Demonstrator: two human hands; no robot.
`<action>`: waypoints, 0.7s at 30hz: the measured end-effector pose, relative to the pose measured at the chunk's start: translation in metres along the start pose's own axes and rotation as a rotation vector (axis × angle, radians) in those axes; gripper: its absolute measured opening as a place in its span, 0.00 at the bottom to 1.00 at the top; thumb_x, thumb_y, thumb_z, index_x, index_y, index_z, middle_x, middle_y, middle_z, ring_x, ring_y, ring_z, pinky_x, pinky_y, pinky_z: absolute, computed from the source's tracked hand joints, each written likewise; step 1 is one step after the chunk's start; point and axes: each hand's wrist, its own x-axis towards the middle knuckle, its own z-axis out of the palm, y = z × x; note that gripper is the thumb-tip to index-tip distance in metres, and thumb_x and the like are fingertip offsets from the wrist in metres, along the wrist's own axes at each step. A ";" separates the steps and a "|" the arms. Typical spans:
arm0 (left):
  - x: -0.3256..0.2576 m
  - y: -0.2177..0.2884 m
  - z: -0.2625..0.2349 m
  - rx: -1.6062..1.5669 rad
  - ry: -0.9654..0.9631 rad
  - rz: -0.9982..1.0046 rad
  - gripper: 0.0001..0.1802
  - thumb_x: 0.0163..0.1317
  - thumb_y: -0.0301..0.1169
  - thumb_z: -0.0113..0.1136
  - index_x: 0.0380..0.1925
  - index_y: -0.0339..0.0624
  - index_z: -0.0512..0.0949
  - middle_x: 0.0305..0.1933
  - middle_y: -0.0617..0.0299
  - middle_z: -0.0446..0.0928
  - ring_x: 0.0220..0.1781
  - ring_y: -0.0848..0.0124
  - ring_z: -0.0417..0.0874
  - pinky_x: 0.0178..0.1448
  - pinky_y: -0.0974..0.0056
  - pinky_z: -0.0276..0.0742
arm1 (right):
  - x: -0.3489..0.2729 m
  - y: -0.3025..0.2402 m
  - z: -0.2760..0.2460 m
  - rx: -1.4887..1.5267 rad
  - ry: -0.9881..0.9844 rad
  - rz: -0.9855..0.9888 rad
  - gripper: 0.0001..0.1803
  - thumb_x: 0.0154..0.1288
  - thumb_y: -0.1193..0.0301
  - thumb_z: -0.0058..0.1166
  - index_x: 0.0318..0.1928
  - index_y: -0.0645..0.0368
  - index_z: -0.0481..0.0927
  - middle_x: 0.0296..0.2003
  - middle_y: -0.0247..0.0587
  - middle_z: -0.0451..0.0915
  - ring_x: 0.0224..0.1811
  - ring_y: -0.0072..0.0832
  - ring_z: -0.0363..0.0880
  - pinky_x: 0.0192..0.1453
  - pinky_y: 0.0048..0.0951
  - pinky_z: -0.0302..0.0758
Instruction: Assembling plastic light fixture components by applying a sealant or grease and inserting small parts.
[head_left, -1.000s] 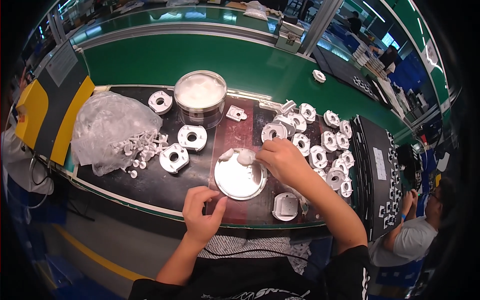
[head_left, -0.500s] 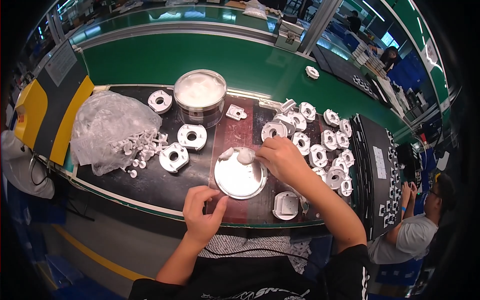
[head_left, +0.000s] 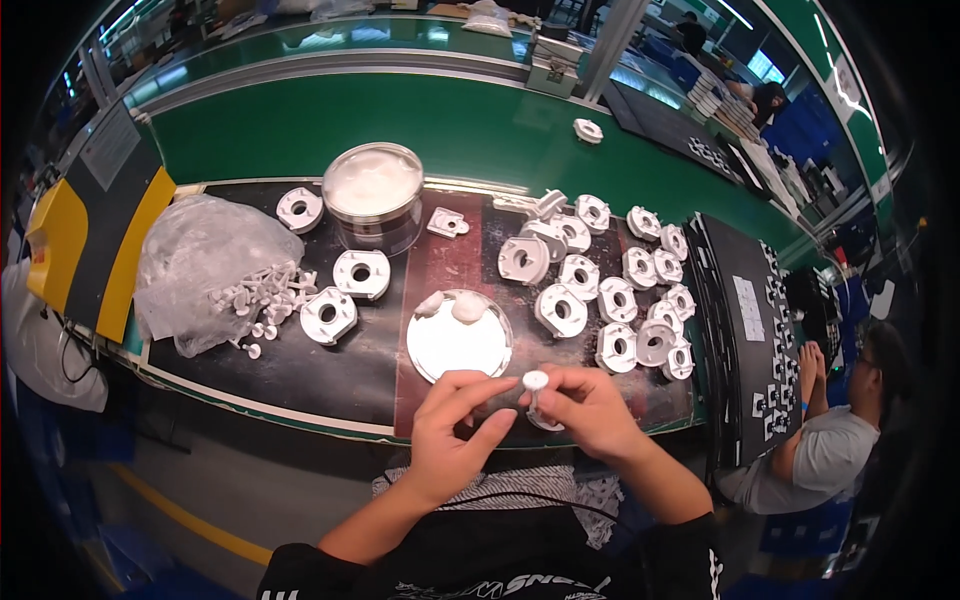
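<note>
Just in front of me, my right hand (head_left: 597, 412) pinches a small white plastic pin (head_left: 536, 381) with a round, flat head, held upright. Below it, partly hidden by my fingers, is a white plastic housing (head_left: 545, 422) near the table's front edge. My left hand (head_left: 452, 428) is open, thumb and index finger apart, the index fingertip close beside the pin's head; whether it touches I cannot tell. Beyond my hands lies a round metal lid (head_left: 455, 345) with two white lumps (head_left: 467, 308) of a soft-looking material on its far side.
A metal can (head_left: 374, 195) filled with white material stands behind the lid. To the left, a clear plastic bag (head_left: 205, 265) spills white pins (head_left: 265, 300). Several white ring-shaped housings (head_left: 560, 310) cover the right side, beside stacked black trays (head_left: 735, 340). A co-worker (head_left: 840, 420) sits at far right.
My right hand has come back from the lid's far right side toward me and now holds the pin over the housing. My left hand has moved right, next to it. The view has shifted slightly.
</note>
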 end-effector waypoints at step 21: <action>-0.007 0.008 0.044 0.339 -0.187 0.312 0.11 0.54 0.22 0.75 0.38 0.38 0.87 0.38 0.60 0.86 0.39 0.61 0.83 0.46 0.60 0.78 | -0.037 -0.032 -0.043 -0.250 -0.072 -0.026 0.07 0.67 0.73 0.68 0.43 0.61 0.86 0.35 0.27 0.85 0.38 0.11 0.79 0.44 0.16 0.76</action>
